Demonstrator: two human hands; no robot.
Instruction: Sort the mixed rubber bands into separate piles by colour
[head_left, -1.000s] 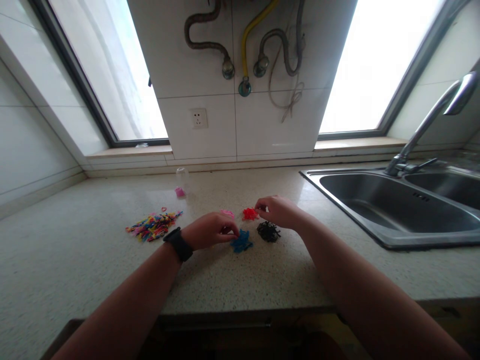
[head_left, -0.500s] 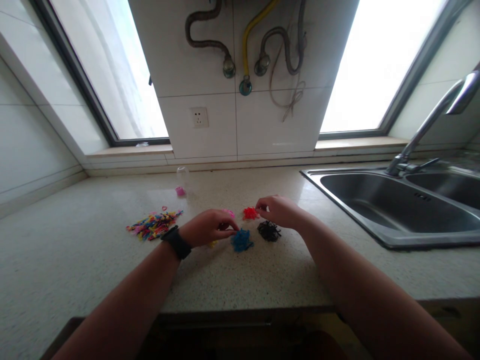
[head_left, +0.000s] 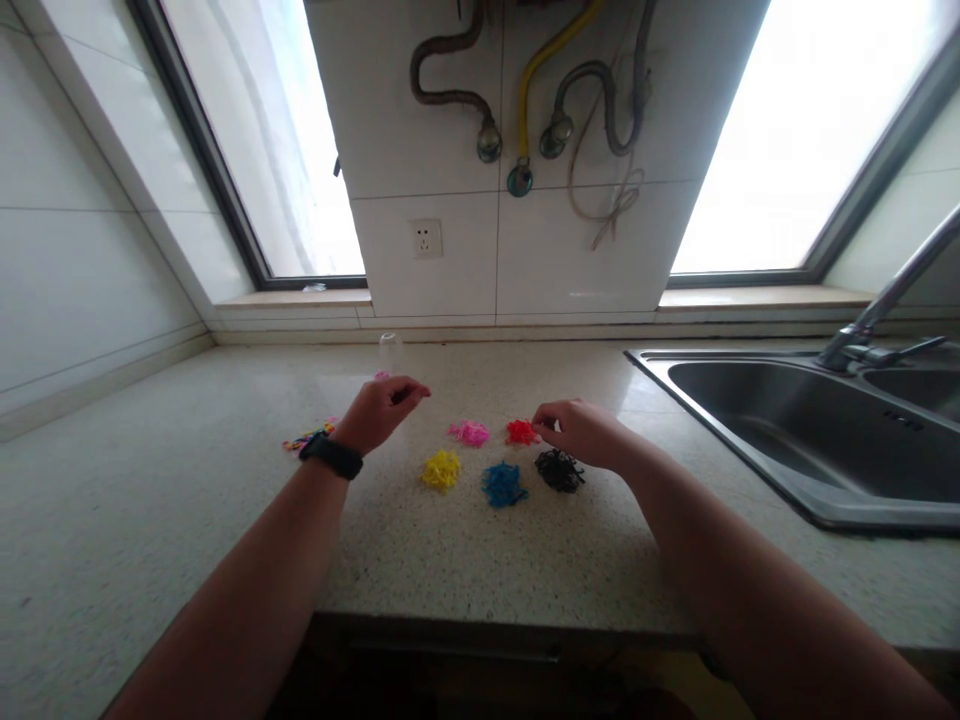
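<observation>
My left hand (head_left: 384, 412), with a black watch (head_left: 334, 455) on its wrist, is held over the counter with thumb and fingers pinched together; whatever is in the pinch is too small to see. It partly covers a mixed pile (head_left: 306, 440) of small coloured bands. At the edge of the red pile (head_left: 520, 432) is my right hand (head_left: 579, 432), its fingers curled closed; I cannot make out anything in them. Small bands also lie sorted in a pink pile (head_left: 471, 432), a yellow pile (head_left: 441, 470), a blue pile (head_left: 504, 485) and a black pile (head_left: 559, 471).
Behind my left hand stands a clear plastic container (head_left: 390, 348) with a pink piece (head_left: 382, 375) beside it. A steel double sink (head_left: 757, 440) with a tap (head_left: 862, 335) is set into the counter (head_left: 480, 570) on the right. Hoses (head_left: 450, 97) hang on the tiled wall.
My left hand has moved away from the blue pile, back and to the left, uncovering the yellow and pink piles. My right hand stays by the red pile. The view has shifted left.
</observation>
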